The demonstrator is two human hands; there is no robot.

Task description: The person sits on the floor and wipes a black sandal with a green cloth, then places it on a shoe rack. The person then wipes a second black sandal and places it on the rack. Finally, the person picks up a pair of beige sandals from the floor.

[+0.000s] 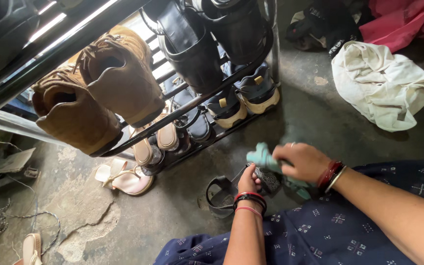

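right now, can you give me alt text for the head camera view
A person's right hand rubs a teal cloth on a dark sandal held by the left hand, over a concrete floor. Beside them stands a metal shoe rack with tan boots.

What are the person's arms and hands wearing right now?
Both forearms are bare, with no sleeves in view. The left hand has a stack of red and black bangles at the wrist. The right hand has dark red bangles with a thin silver one at the wrist, and a pale ring on one finger.
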